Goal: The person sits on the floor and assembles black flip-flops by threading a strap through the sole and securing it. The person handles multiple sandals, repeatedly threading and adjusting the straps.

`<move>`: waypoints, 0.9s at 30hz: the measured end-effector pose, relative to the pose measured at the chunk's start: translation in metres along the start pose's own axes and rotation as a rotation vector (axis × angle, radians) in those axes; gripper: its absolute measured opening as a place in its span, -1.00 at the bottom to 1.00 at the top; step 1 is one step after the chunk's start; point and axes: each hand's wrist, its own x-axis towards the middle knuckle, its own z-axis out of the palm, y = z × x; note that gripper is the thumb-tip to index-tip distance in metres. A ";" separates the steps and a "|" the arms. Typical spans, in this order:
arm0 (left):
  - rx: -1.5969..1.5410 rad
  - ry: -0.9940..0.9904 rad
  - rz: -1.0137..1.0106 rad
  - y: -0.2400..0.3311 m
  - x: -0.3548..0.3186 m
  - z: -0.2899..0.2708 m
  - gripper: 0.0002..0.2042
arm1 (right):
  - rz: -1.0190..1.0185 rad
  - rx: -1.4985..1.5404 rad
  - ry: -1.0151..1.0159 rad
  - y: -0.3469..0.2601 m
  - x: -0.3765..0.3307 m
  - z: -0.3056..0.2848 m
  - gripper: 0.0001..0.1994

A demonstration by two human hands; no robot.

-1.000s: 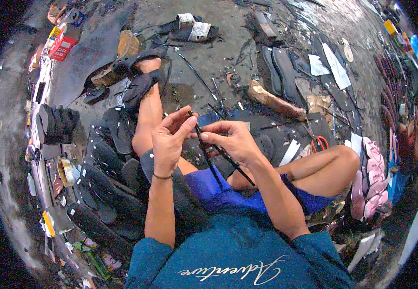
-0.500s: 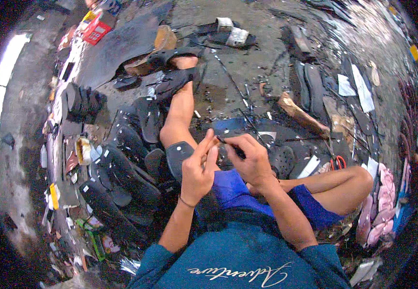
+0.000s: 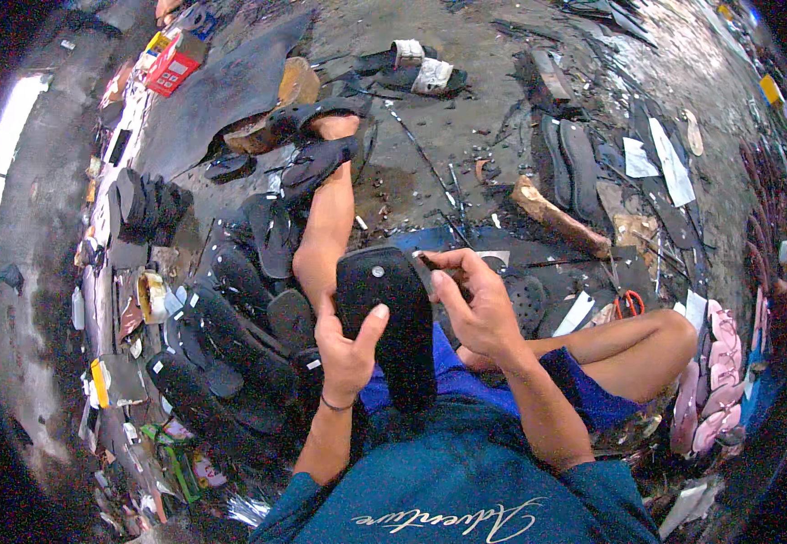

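A black slipper sole (image 3: 403, 354) stands upright above my lap, a small pale round spot near its top. My left hand (image 3: 341, 354) is closed on its left side, with the thumb pressed across the sole's face. Close to the sole's upper right edge, my right hand (image 3: 480, 313) is closed in a pinch. A small dark piece (image 3: 426, 261) shows at those fingertips; its kind is too small to make out.
A heap of black slippers (image 3: 230, 317) lies to my left. Ahead are a wooden block (image 3: 561, 218) and black-and-white slides (image 3: 432, 77). Orange-handled scissors (image 3: 629, 304) lie by my right knee, beside pink slippers (image 3: 724, 363). A red box (image 3: 173, 68) stands far left.
The sole has come from beside my left hand to upright in front of me, now in that hand's grip. My hands, close together before, have moved apart.
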 end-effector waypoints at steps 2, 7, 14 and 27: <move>-0.050 -0.059 -0.004 0.004 0.001 0.008 -0.68 | -0.038 -0.095 0.015 0.001 -0.004 -0.003 -0.79; -0.266 -0.086 -0.162 -0.007 -0.005 0.011 -0.68 | -0.131 -0.157 0.090 0.004 -0.024 0.000 -0.83; -0.065 -0.025 -0.059 -0.003 -0.016 0.014 -0.66 | -0.147 -0.148 0.106 0.001 -0.024 -0.003 -0.85; 0.172 -0.162 -0.059 -0.001 -0.022 0.015 -0.63 | -0.111 -0.400 -0.032 -0.022 -0.040 -0.013 -0.78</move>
